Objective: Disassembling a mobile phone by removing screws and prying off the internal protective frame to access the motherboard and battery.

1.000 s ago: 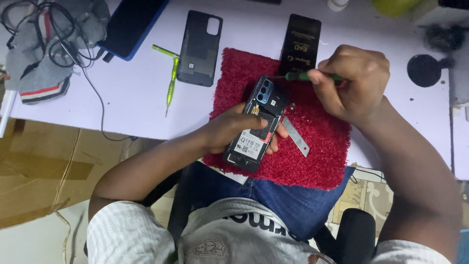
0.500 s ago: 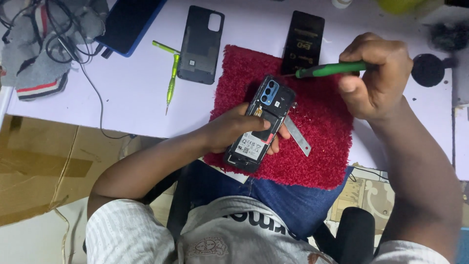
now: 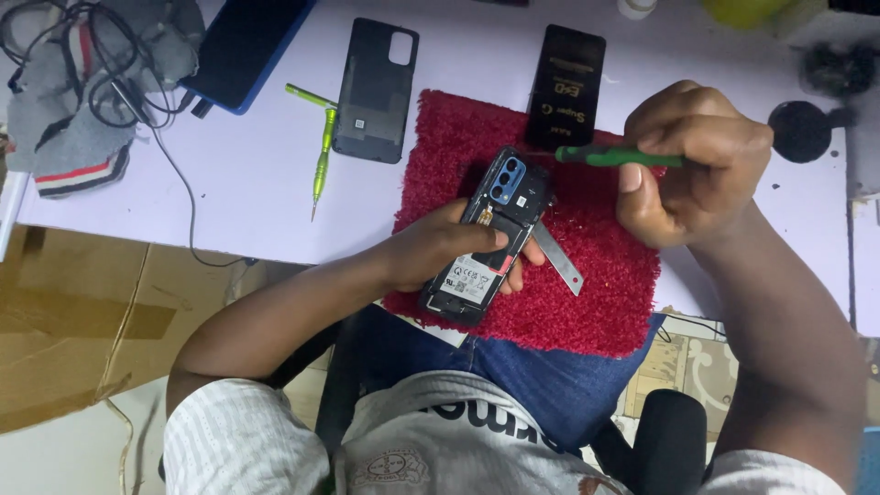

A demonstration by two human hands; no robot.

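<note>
An opened phone (image 3: 490,234) with its back removed lies tilted on a red fuzzy mat (image 3: 596,275); its blue camera block points up and away. My left hand (image 3: 440,246) grips the phone from the left, thumb across its middle. My right hand (image 3: 692,165) holds a green-handled screwdriver (image 3: 614,158) level, tip pointing left at the phone's top corner. A flat metal tool (image 3: 559,259) lies on the mat just right of the phone.
On the pale table lie a black phone back cover (image 3: 374,87), a black phone (image 3: 566,87) above the mat, two yellow-green tools (image 3: 319,156), a blue device (image 3: 243,46), tangled cables on grey cloth (image 3: 82,82) and a black round object (image 3: 799,130). Cardboard (image 3: 73,330) sits lower left.
My right hand lifted away from the phone up to the right, then came back down left, bringing the screwdriver tip near the phone's top corner. The left hand kept its hold.
</note>
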